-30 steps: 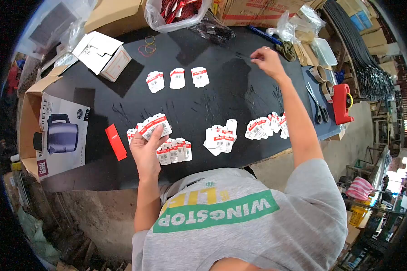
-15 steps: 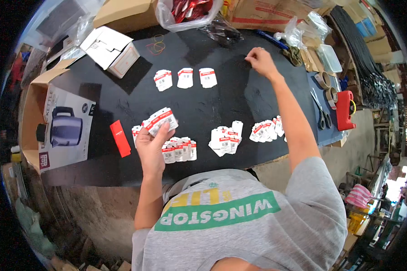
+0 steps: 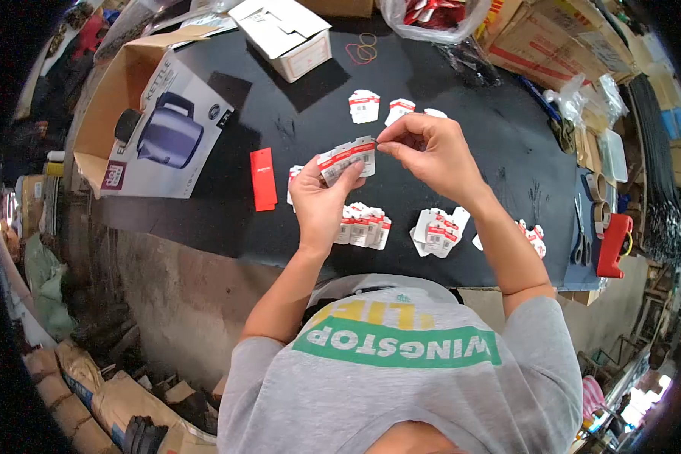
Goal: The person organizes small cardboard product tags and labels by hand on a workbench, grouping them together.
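My left hand (image 3: 321, 200) is closed around a fanned stack of white cards with red bands and barcodes (image 3: 348, 160), held above the table. My right hand (image 3: 435, 155) is in a pinch at the right end of that stack; whether a card edge or something small is between its fingertips cannot be made out. Beyond the hands, small stacks of the same cards (image 3: 364, 107) stand in a row, one partly hidden by my right hand. Nearer to me lie a card pile (image 3: 363, 227) and another spread pile (image 3: 440, 233). More cards (image 3: 536, 240) are partly behind my right forearm.
Red card strips (image 3: 262, 180) lie left of my left hand. A kettle box (image 3: 166, 129) stands at the left and a white carton (image 3: 287, 38) at the back. Rubber bands (image 3: 363, 49) lie behind the card row. Scissors (image 3: 581, 234), tape rolls (image 3: 600, 216) and a red tool (image 3: 615, 246) are at the right.
My right hand has come from the far right of the table to the cards in my left hand. The view has shifted, so the table's things appear farther right.
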Available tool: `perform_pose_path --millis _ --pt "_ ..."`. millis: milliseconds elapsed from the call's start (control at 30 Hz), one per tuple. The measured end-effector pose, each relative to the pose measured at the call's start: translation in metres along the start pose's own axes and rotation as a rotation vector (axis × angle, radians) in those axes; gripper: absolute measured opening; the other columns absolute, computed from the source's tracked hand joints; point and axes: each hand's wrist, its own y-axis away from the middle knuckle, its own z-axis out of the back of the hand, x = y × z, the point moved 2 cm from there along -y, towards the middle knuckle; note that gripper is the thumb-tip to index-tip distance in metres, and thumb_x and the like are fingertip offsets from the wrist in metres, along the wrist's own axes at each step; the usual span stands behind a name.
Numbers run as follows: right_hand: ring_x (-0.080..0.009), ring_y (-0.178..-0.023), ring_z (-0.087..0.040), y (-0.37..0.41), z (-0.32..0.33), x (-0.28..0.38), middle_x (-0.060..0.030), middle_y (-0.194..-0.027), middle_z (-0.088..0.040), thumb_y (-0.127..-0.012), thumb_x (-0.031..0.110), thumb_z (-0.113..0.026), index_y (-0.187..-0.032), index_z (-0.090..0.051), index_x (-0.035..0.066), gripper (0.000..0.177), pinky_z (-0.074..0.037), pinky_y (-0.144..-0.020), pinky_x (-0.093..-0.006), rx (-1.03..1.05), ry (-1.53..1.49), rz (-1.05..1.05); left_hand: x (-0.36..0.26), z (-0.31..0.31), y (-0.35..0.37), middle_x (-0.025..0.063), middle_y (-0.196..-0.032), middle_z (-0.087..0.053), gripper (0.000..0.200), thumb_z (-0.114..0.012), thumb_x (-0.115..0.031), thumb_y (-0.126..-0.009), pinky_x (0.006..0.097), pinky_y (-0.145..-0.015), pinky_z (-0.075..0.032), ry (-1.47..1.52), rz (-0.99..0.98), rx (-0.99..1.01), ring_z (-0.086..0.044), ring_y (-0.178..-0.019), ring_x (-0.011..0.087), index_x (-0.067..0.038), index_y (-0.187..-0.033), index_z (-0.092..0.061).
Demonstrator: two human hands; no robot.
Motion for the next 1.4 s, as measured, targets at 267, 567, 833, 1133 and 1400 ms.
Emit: perform_pose_path --millis 267,567,833,1133,1400 --pt "-0.0082 -0.057 -0.056 -0.007 -0.026 0.008 -0.0067 -0.067 -0.063 -0.078 0.004 -0.067 -0.086 -0.066 -0.004 0.011 -0.044 -0.05 -0.0229 -0.005 -0.092 -0.077 0.002 0.012 0.002 0.0075 -0.09 -0.067 0.015 -0.067 0.001 -0.081 0.0233 -0.068 -0.054 -0.096 -0.138 -0.029 -0.064 -0.078 0.0104 0.002 -0.095 -0.065" --pt "-0.0156 -0.069 -0.067 -0.044 -0.057 0.035 -0.012 -0.078 -0.066 -0.086 0.018 -0.064 -0.094 -0.064 -0.006 0.025 -0.056 -0.063 -0.0249 0.338 -0.541 -0.178 -0.046 0.049 -0.004 0.0102 -0.095 -0.07 0.025 -0.059 0.012 -0.076 0.0274 -0.074 -0.052 -0.695 -0.901 -0.141 -0.067 -0.09 0.0174 0.0 -0.096 -0.068" --pt "-0.0161 -0.054 -0.066 -0.11 -0.106 -0.015 -0.0119 -0.066 -0.065 -0.082 0.012 -0.064 -0.079 -0.064 -0.008 0.02 -0.053 -0.046 -0.0258 0.148 -0.308 -0.098 -0.003 0.097 0.014 0.0066 -0.085 -0.068 0.018 -0.067 -0.002 -0.08 0.0245 -0.062 -0.054 -0.203 0.058 -0.191 -0.067 -0.074 0.0151 0.003 -0.097 -0.064" --pt "-0.0173 -0.057 -0.066 -0.119 -0.127 -0.061 -0.0138 -0.068 -0.066 -0.079 0.011 -0.067 -0.083 -0.064 -0.01 0.021 -0.053 -0.05 -0.0257 0.138 -0.273 -0.227 0.005 0.111 0.032 0.0106 -0.089 -0.067 0.023 -0.068 -0.003 -0.08 0.0223 -0.061 -0.054 -0.217 0.176 -0.272 -0.068 -0.077 0.0177 0.004 -0.1 -0.06" --pt "-0.0239 -0.066 -0.066 -0.074 0.021 -0.076 -0.0144 -0.073 -0.067 -0.064 0.017 -0.071 -0.076 -0.07 0.004 0.017 -0.052 -0.064 -0.0358 -0.018 0.364 -0.049 -0.013 0.107 0.024 0.0192 -0.107 -0.063 0.029 -0.058 -0.015 -0.091 0.0291 -0.076 -0.055 -0.079 0.089 -0.217 -0.064 -0.098 0.0263 0.005 -0.111 -0.054"
